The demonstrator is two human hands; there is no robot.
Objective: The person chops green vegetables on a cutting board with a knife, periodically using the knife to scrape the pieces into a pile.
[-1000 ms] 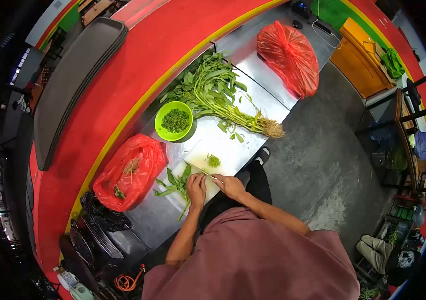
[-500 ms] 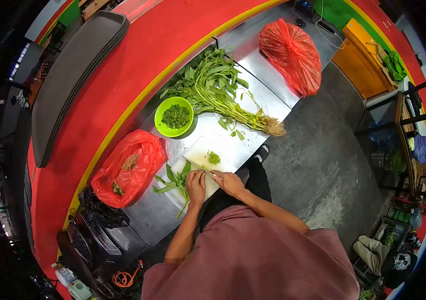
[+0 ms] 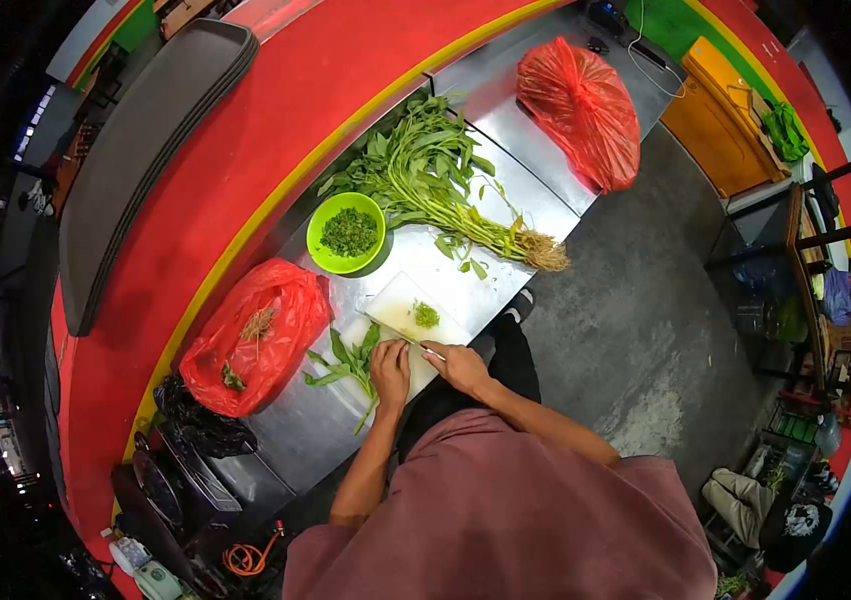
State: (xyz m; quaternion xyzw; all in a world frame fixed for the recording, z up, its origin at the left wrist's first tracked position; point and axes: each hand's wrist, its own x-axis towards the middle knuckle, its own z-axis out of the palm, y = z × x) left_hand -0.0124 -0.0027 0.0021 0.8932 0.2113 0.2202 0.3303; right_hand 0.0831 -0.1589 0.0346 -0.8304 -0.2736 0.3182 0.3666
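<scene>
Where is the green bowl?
Head view, left of centre: the green bowl sits on the steel counter, between the leafy bunch and the nearer red bag.

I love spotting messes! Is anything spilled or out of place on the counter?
Only a little: a few loose leaves lie scattered on the steel counter, apart from the big bunch of greens. Nothing else looks odd.

Tiny, blurry knife (image 3: 424, 349) (grip of right hand (image 3: 461, 366) unclear)
</scene>
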